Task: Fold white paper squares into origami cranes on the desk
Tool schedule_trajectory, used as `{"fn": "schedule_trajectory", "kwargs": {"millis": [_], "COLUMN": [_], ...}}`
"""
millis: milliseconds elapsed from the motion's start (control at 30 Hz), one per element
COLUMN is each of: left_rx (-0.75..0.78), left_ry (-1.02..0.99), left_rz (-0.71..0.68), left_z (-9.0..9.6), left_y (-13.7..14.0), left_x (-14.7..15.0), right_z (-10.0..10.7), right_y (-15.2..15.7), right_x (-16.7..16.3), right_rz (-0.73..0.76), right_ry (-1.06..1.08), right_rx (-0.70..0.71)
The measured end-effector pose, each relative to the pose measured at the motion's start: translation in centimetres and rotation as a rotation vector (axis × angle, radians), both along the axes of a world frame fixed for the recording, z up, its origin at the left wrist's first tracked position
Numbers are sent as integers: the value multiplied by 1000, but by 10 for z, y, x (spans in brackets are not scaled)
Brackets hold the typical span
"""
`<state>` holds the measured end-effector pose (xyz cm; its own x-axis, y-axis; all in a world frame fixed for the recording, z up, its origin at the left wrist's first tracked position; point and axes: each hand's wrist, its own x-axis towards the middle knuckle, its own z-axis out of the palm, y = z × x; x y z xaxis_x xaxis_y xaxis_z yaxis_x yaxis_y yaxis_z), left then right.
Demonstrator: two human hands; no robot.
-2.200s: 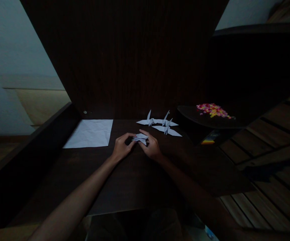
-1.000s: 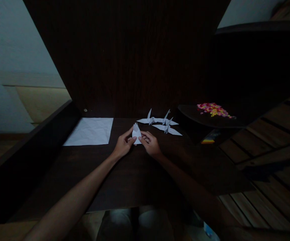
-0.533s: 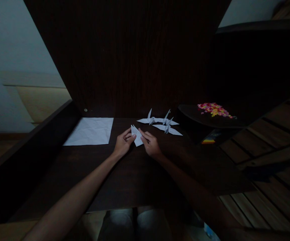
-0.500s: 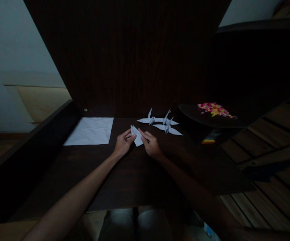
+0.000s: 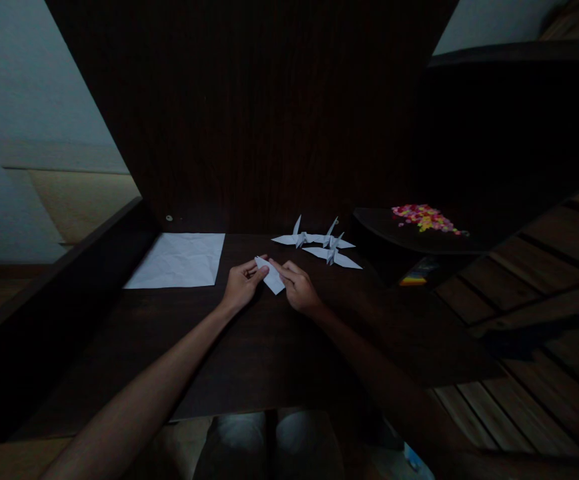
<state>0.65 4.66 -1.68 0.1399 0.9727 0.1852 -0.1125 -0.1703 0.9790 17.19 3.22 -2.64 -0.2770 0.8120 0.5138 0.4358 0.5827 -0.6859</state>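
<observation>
Folded white paper (image 5: 273,280), slim and flat with crisp, straight edges, is held in the head view between a person's hands near the center of a dark wooden surface (image 5: 229,360). It slants, one narrow end toward 11 o'clock, the broader end toward 5 o'clock. Left hand (image 5: 241,288), at 9 o'clock, pinches the narrow end between thumb and fingers; right hand (image 5: 299,287), at 3 o'clock, grips the opposite edge with fingers bent. Whether the paper touches the surface cannot be told. At 10 o'clock lies a creased white sheet (image 5: 175,261); at 2 o'clock, three white paper cranes (image 5: 331,256) and, farther out, small pink, red and yellow pieces (image 5: 425,219) on a rounded shelf (image 5: 382,228). Under the shelf, at 3 o'clock, a yellow-edged item (image 5: 413,281) shows markings too small to read.
</observation>
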Motion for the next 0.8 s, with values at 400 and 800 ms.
{"fn": "schedule_trajectory", "kwargs": {"millis": [400, 800], "left_rx": [107, -13], "left_ry": [62, 38], "left_rz": [2, 63], "left_z": [5, 6], "left_y": [-1, 0], "left_x": [-1, -2], "right_z": [1, 9], "right_y": [4, 6], "right_x": [5, 7], "right_rz": [10, -72], "right_ry": [11, 142], "right_rx": [-25, -33]}}
